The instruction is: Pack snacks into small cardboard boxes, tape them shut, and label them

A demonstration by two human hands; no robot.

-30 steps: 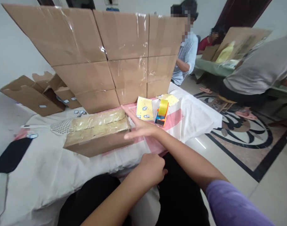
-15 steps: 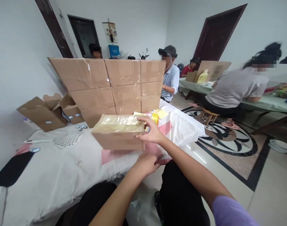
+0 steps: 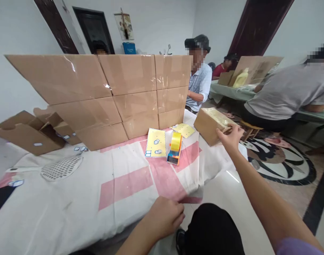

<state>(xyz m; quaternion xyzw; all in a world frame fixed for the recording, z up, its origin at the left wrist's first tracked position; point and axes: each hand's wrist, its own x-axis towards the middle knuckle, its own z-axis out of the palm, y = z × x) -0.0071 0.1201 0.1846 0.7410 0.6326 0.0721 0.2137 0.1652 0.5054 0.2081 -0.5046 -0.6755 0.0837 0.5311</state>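
Note:
My right hand (image 3: 231, 136) grips the near right end of a small taped cardboard carton (image 3: 210, 131) at the right end of the cloth-covered table (image 3: 79, 202). Clear tape shines along the carton's top. Down by the table's front edge, my left hand (image 3: 165, 216) rests with its fingers curled in, and nothing shows in it. Between the hands and a wall of stacked cartons lies an orange tape dispenser (image 3: 175, 148) with a yellow roll. Beside it is a yellow printed sheet (image 3: 155, 143), and another yellow sheet (image 3: 185, 130) lies behind it.
Stacked cartons (image 3: 135, 102) stand along the table's far side. At left are open cartons (image 3: 31, 132) and a white perforated fly swatter (image 3: 62, 168). A co-worker (image 3: 200, 78) sits behind the stack; another person (image 3: 289, 92) sits on a stool at right.
My right hand has carried the carton from the table's middle to its right end, uncovering the tape dispenser and sheets. My left hand stays low by the front edge. The view has shifted.

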